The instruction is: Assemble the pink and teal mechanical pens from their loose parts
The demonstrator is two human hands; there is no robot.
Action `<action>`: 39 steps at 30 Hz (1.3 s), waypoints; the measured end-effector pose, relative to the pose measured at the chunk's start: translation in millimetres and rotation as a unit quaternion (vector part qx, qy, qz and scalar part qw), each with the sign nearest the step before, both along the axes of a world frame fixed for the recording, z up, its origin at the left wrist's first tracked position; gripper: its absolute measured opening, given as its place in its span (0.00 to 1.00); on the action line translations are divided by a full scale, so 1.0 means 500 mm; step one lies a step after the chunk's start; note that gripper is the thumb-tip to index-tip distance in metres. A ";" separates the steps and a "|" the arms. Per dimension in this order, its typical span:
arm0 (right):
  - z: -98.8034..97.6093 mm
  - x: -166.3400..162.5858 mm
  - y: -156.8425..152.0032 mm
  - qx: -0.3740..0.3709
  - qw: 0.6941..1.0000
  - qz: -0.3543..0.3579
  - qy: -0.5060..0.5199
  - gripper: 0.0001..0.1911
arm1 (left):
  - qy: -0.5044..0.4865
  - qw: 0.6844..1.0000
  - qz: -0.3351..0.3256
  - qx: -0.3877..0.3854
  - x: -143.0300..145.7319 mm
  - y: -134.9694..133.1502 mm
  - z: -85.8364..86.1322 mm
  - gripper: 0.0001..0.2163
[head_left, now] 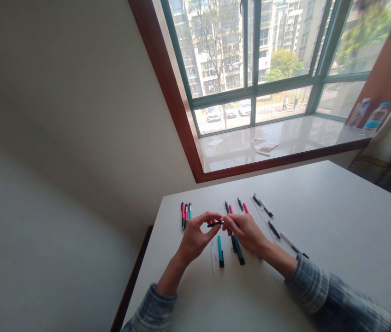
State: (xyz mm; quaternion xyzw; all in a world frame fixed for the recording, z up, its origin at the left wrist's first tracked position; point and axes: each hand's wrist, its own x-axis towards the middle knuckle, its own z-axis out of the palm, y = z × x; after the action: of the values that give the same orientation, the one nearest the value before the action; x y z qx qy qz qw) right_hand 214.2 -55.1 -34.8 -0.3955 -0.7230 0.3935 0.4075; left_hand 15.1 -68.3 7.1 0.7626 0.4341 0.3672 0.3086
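Between my hands is a slim black pen part [214, 224], held nearly level above the table. The thumb and index finger of my left hand [196, 236] pinch it. My right hand [245, 230] is closed at its right end, where the fingers hide the rest. Left of my hands lie pens [186, 216] in pink, blue and black. Just below are a teal pen barrel [220, 251], a dark teal one [239, 253] and a thin clear refill [212, 257]. Beyond my right hand lie black grip pieces [240, 204] and pink pieces [245, 208].
More pen parts lie to the right, including a black grip piece [274, 229] and a white barrel [291, 242]. The white table [334, 207] stands against a wall and window sill [295, 133]. Plastic bottles [377, 117] stand at the sill's right end, near a curtain [389, 138].
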 end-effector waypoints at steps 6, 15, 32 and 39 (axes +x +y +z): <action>0.007 -0.001 -0.003 -0.007 1.000 0.002 0.013 0.27 | -0.032 0.999 0.009 -0.032 0.001 0.004 -0.001 0.10; 0.006 -0.004 -0.001 -0.009 0.999 -0.011 0.044 0.11 | -0.038 0.998 0.028 -0.038 -0.007 0.008 -0.004 0.12; 0.015 0.002 -0.006 0.023 0.999 -0.015 -0.026 0.16 | -0.029 0.999 0.014 -0.025 -0.005 0.008 -0.009 0.12; 0.018 0.005 -0.004 0.018 0.999 -0.016 -0.044 0.21 | -0.020 1.000 0.008 -0.009 -0.001 0.008 -0.009 0.12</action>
State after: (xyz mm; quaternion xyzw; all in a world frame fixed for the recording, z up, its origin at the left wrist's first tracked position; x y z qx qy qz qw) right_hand 216.4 -57.2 -26.0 -0.4164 -0.7407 0.3562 0.3887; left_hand 14.5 -64.5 2.5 0.7486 0.4374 0.3810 0.3211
